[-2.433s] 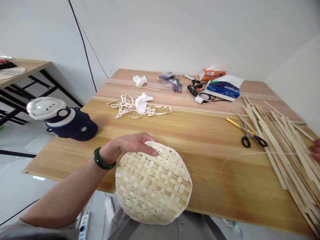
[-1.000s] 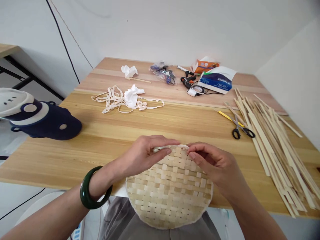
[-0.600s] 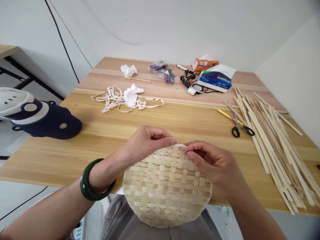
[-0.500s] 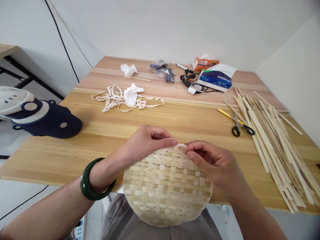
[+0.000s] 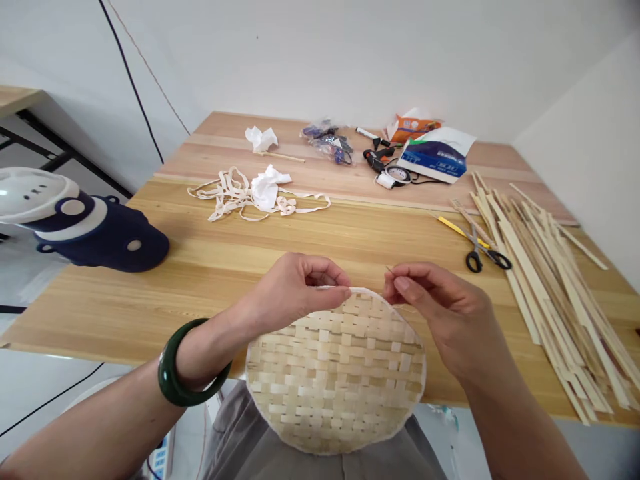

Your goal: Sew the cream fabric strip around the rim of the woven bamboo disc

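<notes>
A round woven bamboo disc [image 5: 335, 373] lies in front of me, its far edge bound with a pale strip. It overhangs the table's near edge and rests against my lap. My left hand [image 5: 295, 287] pinches the far rim, thumb on top, and a dark green bangle [image 5: 187, 363] circles that wrist. My right hand [image 5: 443, 310] is at the rim's upper right, its fingertips pinching a thin pale strand [image 5: 393, 277], perhaps a fibre or needle; it is too fine to tell which.
Several long bamboo strips [image 5: 550, 293] are piled at the right, with black-handled scissors [image 5: 480, 260] beside them. A navy and white helmet-like object [image 5: 100, 230] sits at the table's left edge. Pale tangled strips [image 5: 225, 197], crumpled tissue, a glue gun and packets lie farther back.
My right hand has moved slightly right off the rim and now holds the thin strand up. The left hand still pinches the rim, and the view has shifted slightly.
</notes>
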A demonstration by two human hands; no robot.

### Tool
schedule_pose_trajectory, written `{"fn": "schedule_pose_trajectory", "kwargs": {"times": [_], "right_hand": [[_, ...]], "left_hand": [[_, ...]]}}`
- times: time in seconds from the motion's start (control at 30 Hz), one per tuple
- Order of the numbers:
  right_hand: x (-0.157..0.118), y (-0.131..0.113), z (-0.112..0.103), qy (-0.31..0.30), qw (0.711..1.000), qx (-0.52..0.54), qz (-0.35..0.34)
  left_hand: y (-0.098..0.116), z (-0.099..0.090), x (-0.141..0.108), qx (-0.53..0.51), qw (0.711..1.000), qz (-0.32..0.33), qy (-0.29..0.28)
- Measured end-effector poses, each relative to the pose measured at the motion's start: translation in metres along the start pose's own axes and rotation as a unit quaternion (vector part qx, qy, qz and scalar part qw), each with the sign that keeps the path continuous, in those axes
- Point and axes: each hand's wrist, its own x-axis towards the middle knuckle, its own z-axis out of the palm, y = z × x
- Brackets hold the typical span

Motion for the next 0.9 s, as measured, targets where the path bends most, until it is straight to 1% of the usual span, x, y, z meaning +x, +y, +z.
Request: {"fn": "schedule_pose_trajectory", "kwargs": {"times": [0.1,0.23,0.37,0.5,0.6,0.8,0.9], "right_hand": [[0.008,0.004,-0.003,-0.013,1.0,0.021,0.003],[0.011,0.005,0.0,-0.049,0.997,0.035,0.051],[0.011,0.005,0.004,-0.075,0.993,0.042,0.08],[0.012,0.005,0.007,-0.117,0.982,0.093,0.112],[0.014,0.003,0.008,-0.14,0.974,0.123,0.13],[0.016,0.006,0.009,-0.174,0.971,0.086,0.139],[0.015,0.009,0.008,-0.189,0.967,0.085,0.147]], "left_hand": [[0.0,0.0,-0.002,-0.012,1.0,-0.011,-0.006],[-0.001,-0.001,-0.003,-0.026,0.999,-0.01,-0.016],[-0.002,-0.002,-0.005,-0.036,0.999,-0.003,-0.017],[-0.003,-0.003,-0.006,-0.037,0.999,-0.002,-0.022],[-0.003,-0.003,-0.007,-0.036,0.999,0.011,-0.032],[0.0,-0.003,-0.009,-0.025,0.999,0.012,-0.023],[0.001,-0.003,-0.009,-0.024,0.999,0.016,-0.025]]}}
